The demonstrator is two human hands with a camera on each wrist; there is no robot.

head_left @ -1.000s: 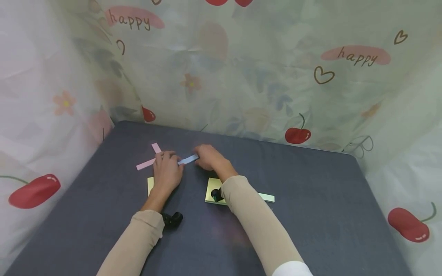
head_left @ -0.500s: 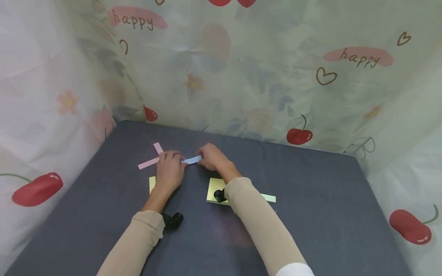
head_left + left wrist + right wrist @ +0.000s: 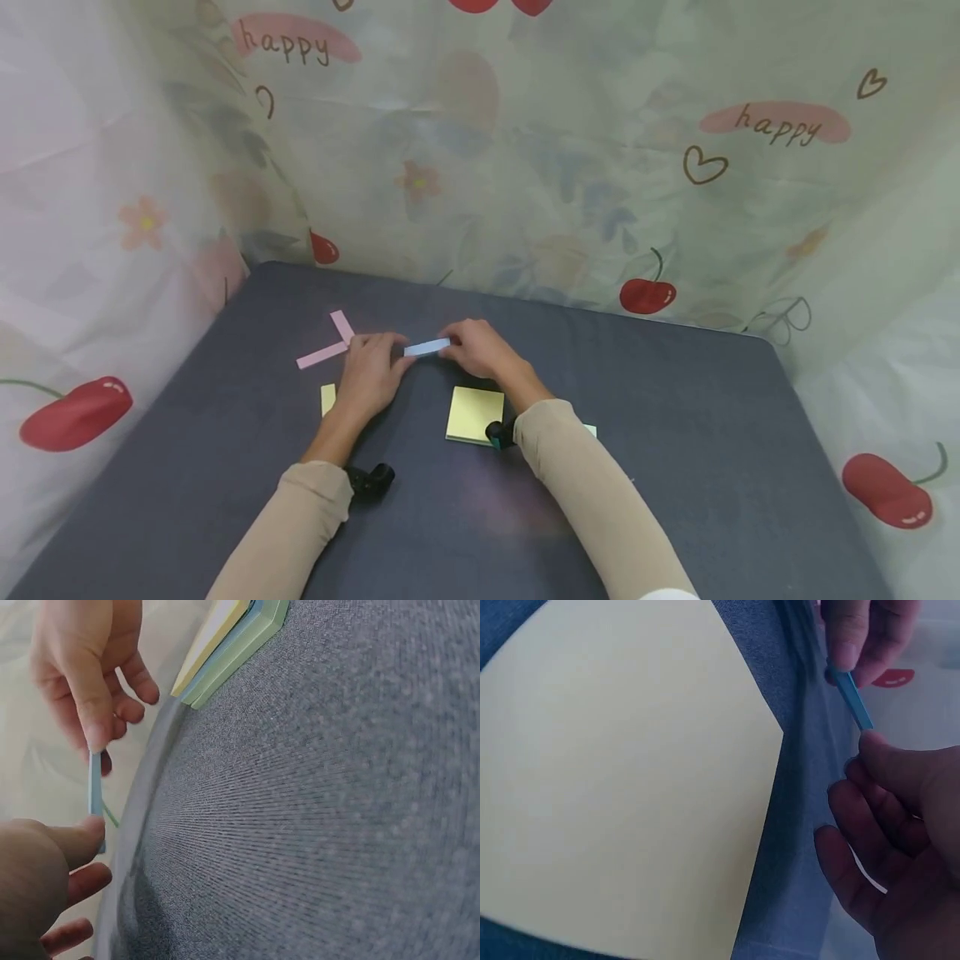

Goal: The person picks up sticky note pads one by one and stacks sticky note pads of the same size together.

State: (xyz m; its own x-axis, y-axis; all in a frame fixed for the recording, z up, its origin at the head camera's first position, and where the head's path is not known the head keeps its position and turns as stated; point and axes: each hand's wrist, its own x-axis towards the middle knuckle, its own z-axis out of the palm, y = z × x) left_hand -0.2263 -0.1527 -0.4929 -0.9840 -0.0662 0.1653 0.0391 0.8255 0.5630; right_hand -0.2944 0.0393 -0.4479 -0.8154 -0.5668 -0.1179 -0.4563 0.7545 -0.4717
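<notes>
A narrow light-blue paper strip [image 3: 427, 347] is stretched between the two hands. My left hand [image 3: 370, 371] pinches its left end between thumb and fingers. The other end is pinched by my right hand [image 3: 480, 350], whose remaining fingers are loosely bent in the right wrist view. The left wrist view shows the strip [image 3: 95, 784] nearly edge-on, raised off the dark cloth. Two pink paper strips [image 3: 321, 356] lie just left of the left hand, meeting in a V near its fingers.
A square pad of sticky notes [image 3: 472, 412], yellow on top with blue and green layers below, lies near the right wrist. A pale yellow strip [image 3: 327, 398] shows beside the left wrist. A pale green strip [image 3: 592, 430] is mostly hidden by the right sleeve. Printed curtains surround the table.
Both hands have shifted right with the blue strip, the right hand further. The strip looks straighter. More of the sticky note pad and the meeting point of the pink strips now show.
</notes>
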